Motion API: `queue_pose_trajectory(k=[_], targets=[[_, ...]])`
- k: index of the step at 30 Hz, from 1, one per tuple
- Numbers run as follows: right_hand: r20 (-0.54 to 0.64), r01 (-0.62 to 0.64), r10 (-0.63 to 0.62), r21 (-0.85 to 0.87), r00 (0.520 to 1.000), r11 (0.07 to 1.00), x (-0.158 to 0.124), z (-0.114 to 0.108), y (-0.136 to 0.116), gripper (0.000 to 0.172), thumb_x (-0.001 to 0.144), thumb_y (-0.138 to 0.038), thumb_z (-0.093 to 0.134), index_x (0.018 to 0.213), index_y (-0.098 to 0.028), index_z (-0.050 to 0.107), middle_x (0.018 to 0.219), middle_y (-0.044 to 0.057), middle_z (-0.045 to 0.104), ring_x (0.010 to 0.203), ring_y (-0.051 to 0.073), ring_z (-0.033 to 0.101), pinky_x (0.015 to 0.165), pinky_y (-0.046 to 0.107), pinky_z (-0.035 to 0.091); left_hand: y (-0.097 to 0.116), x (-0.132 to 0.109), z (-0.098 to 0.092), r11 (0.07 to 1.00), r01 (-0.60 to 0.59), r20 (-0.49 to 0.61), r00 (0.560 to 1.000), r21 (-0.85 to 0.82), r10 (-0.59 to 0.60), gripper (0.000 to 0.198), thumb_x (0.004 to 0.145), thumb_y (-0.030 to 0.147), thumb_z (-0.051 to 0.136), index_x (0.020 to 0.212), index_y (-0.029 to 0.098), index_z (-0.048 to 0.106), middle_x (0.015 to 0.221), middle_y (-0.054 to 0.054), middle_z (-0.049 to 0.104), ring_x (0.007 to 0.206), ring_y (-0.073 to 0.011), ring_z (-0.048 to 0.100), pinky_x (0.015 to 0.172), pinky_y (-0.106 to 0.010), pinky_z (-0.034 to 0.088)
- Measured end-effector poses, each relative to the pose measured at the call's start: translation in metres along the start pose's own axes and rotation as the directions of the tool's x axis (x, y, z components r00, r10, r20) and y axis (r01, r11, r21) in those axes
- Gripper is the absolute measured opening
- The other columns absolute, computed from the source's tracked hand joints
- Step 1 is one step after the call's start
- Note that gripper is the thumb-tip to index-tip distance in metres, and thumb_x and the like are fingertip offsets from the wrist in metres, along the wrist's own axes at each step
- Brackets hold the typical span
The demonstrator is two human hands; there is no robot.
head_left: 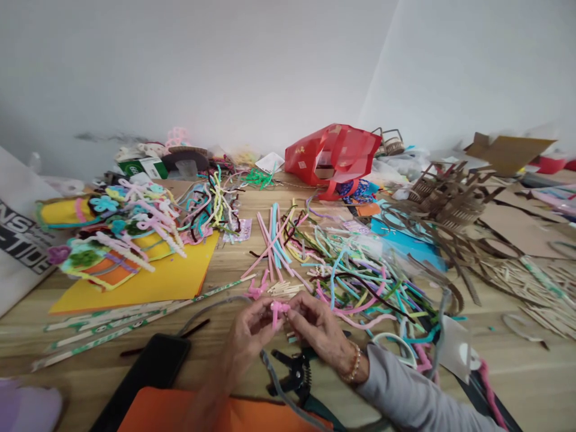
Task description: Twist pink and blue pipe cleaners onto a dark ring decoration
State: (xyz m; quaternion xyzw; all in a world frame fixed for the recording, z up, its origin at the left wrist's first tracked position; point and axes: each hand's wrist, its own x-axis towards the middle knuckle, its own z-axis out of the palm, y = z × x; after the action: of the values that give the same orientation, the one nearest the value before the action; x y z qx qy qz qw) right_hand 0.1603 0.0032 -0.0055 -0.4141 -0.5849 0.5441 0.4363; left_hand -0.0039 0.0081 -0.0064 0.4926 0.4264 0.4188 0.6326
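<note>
Fuzzy and matt on the pink pipe-cleaner piece [276,313] at the frame's centre. Smooth, wood-grained across the tabletop [234,348]. Glossy, semi-sheer and plastic-looking on the red bag [306,157], upper middle. Matt, paper-like on the yellow sheet [180,279] at left and smooth orange sheet [148,411] below. Rough, fibrous-looking on the brown woven baskets [456,207], upper right. Soft, matt cloth on the grey sleeve [400,384]; shiny on the beaded bracelet [356,363].

Red bag [306,157], woven baskets [464,211], yellow sheet [177,279], probably a black phone [146,378]
</note>
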Motion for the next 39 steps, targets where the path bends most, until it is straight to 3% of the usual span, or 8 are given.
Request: queue_pose_trajectory(k=[3,6,14,21,39], targets=[[-0.025,0.023,-0.023,-0.012,0.999,1.000,0.000,0.001,0.000,0.028,0.087,-0.043,0.053,0.080,-0.016,0.056,0.061,-0.002,0.051,0.052,0.009,0.042,0.047,0.020,0.033,-0.001,-0.004,-0.002,1.000,-0.001,0.052,0.999,0.009,0.001,0.040,0.073,0.025,0.070,0.111,0.020,0.062,0.113,-0.006,0.066,0.103,-0.0224,0.061,0.090,-0.029,0.048],[-0.047,0.064,-0.067,-0.072,0.997,0.995,0.000,0.001,0.000,0.024,0.087,-0.040,0.054,0.080,-0.016,0.056,0.065,-0.001,0.055,0.056,0.010,0.048,0.051,0.021,0.037,0.000,-0.005,-0.002,1.000,0.005,0.058,0.998,0.013,-0.006,0.041,0.076,0.028,0.067,0.116,0.021,0.059,0.114,-0.006,0.066,0.104,-0.0222,0.061,0.090,-0.029,0.048],[-0.050,0.094,-0.106,-0.200,0.993,0.975,-0.002,0.001,0.002,0.017,0.088,-0.031,0.052,0.081,-0.016,0.057,0.063,-0.001,0.053,0.054,0.010,0.046,0.050,0.020,0.037,-0.001,0.002,0.002,0.982,-0.062,-0.124,0.989,0.178,0.085,0.015,0.072,0.028,0.068,0.083,0.017,0.068,0.087,-0.004,0.073,0.084,-0.0210,0.067,0.078,-0.028,0.053],[-0.048,0.079,-0.089,-0.170,0.995,0.982,-0.002,0.002,0.002,0.016,0.087,-0.030,0.054,0.081,-0.016,0.056,0.061,-0.003,0.050,0.053,0.009,0.044,0.048,0.019,0.036,-0.010,-0.002,0.001,0.935,-0.110,-0.203,0.961,0.338,0.186,0.017,0.073,0.028,0.065,0.086,0.018,0.068,0.087,-0.004,0.074,0.081,-0.0198,0.068,0.076,-0.028,0.054],[-0.061,0.089,-0.105,-0.223,0.993,0.971,-0.002,0.000,0.006,0.016,0.086,-0.028,0.054,0.076,-0.016,0.056,0.058,-0.003,0.050,0.051,0.008,0.044,0.048,0.019,0.034,-0.001,-0.003,0.003,0.901,-0.159,-0.114,0.968,0.403,0.222,0.014,0.077,0.026,0.061,0.084,0.018,0.070,0.082,-0.003,0.074,0.078,-0.0189,0.068,0.072,-0.025,0.053]])
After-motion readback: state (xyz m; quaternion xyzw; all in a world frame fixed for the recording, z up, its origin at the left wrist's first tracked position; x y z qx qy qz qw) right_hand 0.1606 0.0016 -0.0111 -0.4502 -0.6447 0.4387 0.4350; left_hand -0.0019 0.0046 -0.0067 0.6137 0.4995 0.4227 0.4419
